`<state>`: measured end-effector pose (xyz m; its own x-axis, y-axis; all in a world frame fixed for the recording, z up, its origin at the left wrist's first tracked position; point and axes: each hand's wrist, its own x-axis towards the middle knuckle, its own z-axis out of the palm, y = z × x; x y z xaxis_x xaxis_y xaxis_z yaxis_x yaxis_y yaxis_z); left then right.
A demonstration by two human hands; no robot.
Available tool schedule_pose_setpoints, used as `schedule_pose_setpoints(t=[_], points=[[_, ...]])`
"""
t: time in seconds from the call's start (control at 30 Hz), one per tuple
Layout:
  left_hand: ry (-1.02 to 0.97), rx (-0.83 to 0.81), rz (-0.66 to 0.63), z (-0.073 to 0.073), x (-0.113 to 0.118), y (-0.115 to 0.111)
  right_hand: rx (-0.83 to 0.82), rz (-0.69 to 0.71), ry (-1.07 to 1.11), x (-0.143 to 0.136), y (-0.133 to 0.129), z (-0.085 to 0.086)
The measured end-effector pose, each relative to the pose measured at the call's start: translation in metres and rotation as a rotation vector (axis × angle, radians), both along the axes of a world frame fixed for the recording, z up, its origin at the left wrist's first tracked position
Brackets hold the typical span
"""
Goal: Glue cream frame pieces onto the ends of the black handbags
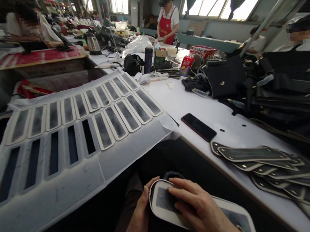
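Hands low in my view, close to the body, both wrapped on one flat strip (167, 202) with a pale border and a grey middle. I see the left hand (136, 226) come up from below with its thumb along the strip's rounded near-left end, fingers tucked behind it, gripping the edge. The right hand (199, 209) lies across the top of the strip, palm down, fingers pressed on the grey middle and curled over it, so it is closed on the strip too. The strip's long axis runs from that rounded end by the left thumb down and away to the right, passing under the right hand and out past the right wrist toward the lower right corner; its face is turned up toward me.

Just above and left of the hands a white template sheet (73, 173) spreads over the surface (176, 101), with rows of the same kind of strips (115, 121) set in its slots and several slots open. To the right of the right hand lies a fanned pile of dark pieces (274, 168), and beyond the hands a black phone (198, 126) rests flat. Further off to the right sit black bags (224, 77). Other people work at distant benches.
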<state>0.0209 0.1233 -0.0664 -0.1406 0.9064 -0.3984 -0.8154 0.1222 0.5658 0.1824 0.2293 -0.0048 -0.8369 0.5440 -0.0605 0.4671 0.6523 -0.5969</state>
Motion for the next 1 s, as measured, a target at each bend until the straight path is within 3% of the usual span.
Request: schedule_pose_setpoints(t=[0.1,0.2,0.37,0.47,0.63,0.73,0.87,1.0], points=[[0.054,-0.004,-0.058,0.012,-0.003,0.002,0.011,-0.005,0.037,-0.002,-0.002,-0.003],[0.176,0.0,-0.133,0.02,-0.007,0.007,0.019,0.025,-0.03,-0.009,-0.002,0.004],[0.583,-0.026,-0.249,0.027,-0.016,0.02,-0.018,0.067,-0.054,-0.016,0.0,0.016],[0.778,-0.074,-0.319,0.032,-0.021,0.027,-0.109,0.006,0.024,-0.012,0.002,0.014],[0.878,-0.123,-0.384,0.041,-0.024,0.034,-0.437,-0.242,0.315,-0.001,0.014,0.014],[0.916,-0.131,-0.412,0.044,-0.025,0.036,-0.323,-0.279,0.189,0.006,0.028,0.016],[0.952,-0.123,-0.429,0.046,-0.026,0.04,-0.14,-0.096,-0.093,0.009,0.043,0.013],[1.003,-0.105,-0.428,0.042,-0.028,0.041,-0.112,-0.038,-0.102,0.004,0.047,0.009]])
